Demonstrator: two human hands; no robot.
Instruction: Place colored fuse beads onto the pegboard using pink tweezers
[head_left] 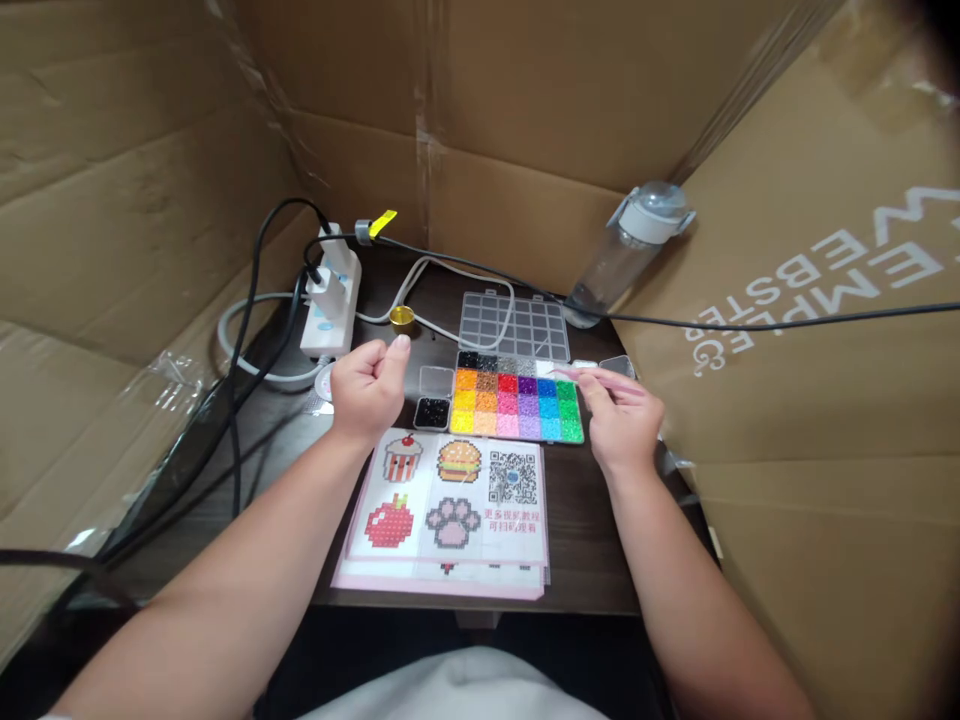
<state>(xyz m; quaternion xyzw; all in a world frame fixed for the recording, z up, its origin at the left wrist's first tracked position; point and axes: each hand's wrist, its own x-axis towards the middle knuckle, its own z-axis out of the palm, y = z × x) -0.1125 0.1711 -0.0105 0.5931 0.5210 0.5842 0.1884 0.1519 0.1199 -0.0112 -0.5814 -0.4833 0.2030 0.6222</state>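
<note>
My left hand (pixel 369 388) hovers above the table with its fingers curled into a loose fist, thumb up, just left of a small black bead box (pixel 433 411). My right hand (pixel 619 420) pinches pink tweezers (pixel 592 378) whose tip points at the right end of a tray of coloured beads (pixel 517 400). In front of both hands lie pattern sheets (pixel 450 505) showing a cupcake, burger, apple and paw. I cannot make out anything inside the left fist.
The tray's clear lid (pixel 514 326) lies behind it. A water bottle (pixel 626 255) stands at the back right. A white power strip (pixel 331 300) with cables sits at the back left, a gold cap (pixel 401 318) near it. Cardboard walls (pixel 810 380) enclose the dark table (pixel 585 540).
</note>
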